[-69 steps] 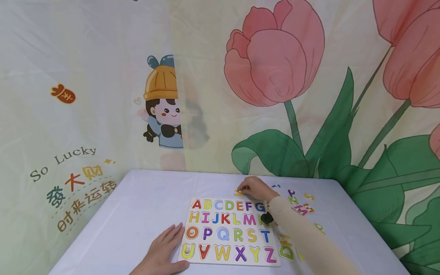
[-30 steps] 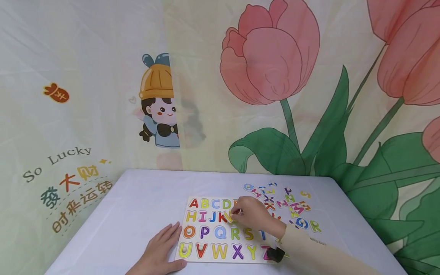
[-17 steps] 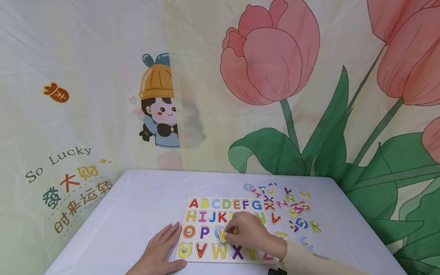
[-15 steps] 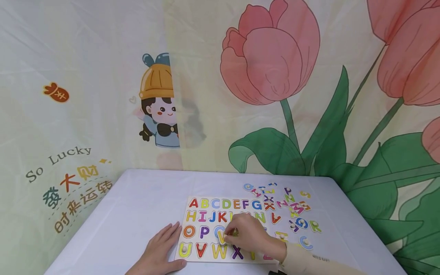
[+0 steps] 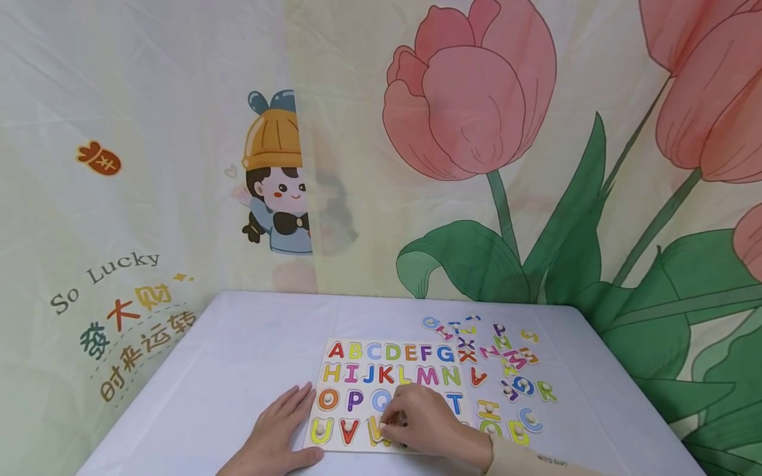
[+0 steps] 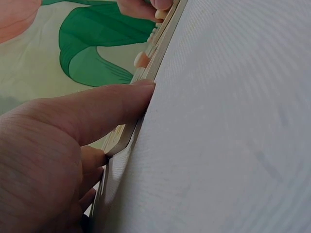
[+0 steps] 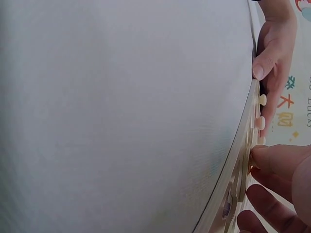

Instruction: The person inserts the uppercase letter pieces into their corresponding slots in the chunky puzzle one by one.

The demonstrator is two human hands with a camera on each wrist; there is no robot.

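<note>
A white alphabet puzzle board (image 5: 360, 448) with rows of coloured letters lies on the table in the head view. My right hand (image 5: 427, 420) pinches a yellow letter piece, seemingly a W (image 5: 376, 431), by its small knob over the W place in the bottom row. The fingers hide part of that piece and the letters behind. At the board's left edge my left hand (image 5: 275, 431) rests with fingers extended, its thumb touching the front edge in the left wrist view. Knobbed pieces O (image 5: 328, 400), U (image 5: 322, 431) and V (image 5: 349, 432) sit in the board.
Several loose letter pieces lie right of the board and behind its right corner, among them a green R (image 5: 545, 391), a light blue C (image 5: 529, 420) and a red V (image 5: 478, 377). A white cloth covers the table (image 5: 238, 357). A printed curtain hangs behind.
My right hand has brought the yellow letter piece from behind the board, across it, down to the bottom row's W place. My left hand has stayed at the board's left edge.
</note>
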